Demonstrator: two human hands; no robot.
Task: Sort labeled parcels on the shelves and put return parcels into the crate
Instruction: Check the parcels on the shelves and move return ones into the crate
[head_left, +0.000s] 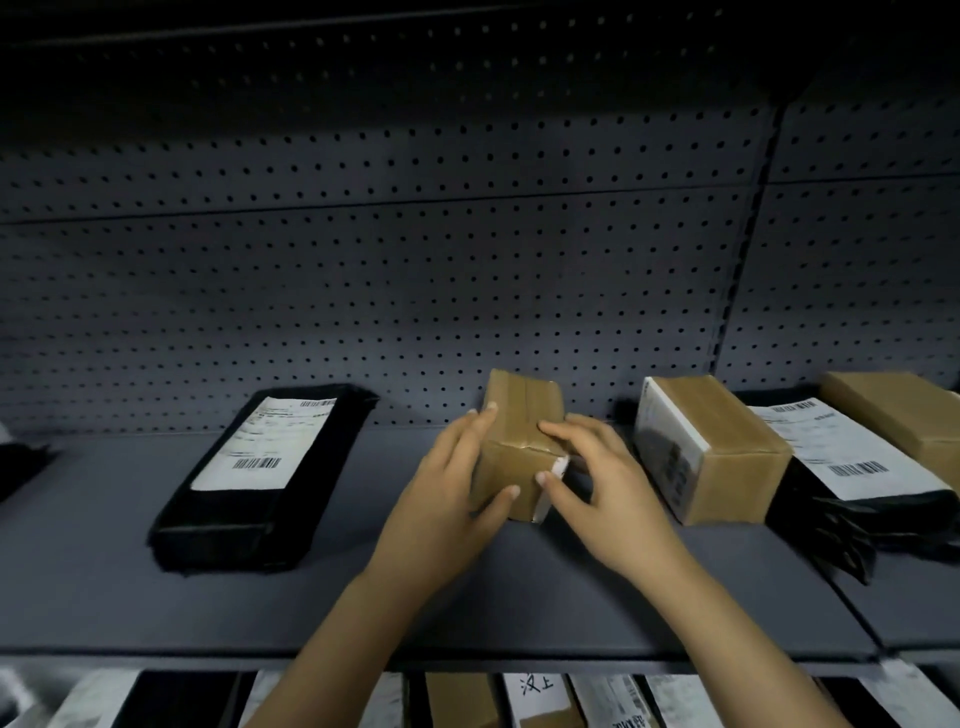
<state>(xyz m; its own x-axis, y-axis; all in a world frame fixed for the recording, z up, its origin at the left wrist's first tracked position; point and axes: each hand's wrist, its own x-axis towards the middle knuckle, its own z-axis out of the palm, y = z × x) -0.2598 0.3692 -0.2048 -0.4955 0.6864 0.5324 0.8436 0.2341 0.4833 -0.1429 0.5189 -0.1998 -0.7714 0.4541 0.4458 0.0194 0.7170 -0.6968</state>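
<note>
The left hand (457, 488) curls its fingers round the left side of a small brown taped cardboard box (519, 431), thumb on its front face, while the right hand (602, 483) pinches its right front corner. The box is at the middle of a dark grey metal shelf (363, 587), between a flat black plastic mailer with a white barcode label (260, 467) and a larger brown cardboard box with a white label (727, 447). Behind stands a dim grey perforated back panel (363, 270); more parcels (535, 696) lie on the tier below.

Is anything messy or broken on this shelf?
A little. The small brown box, gripped by the left hand and right hand, has a white label that seems to stick out past its corner. Farther right, a black mailer bag has a crumpled end.
</note>
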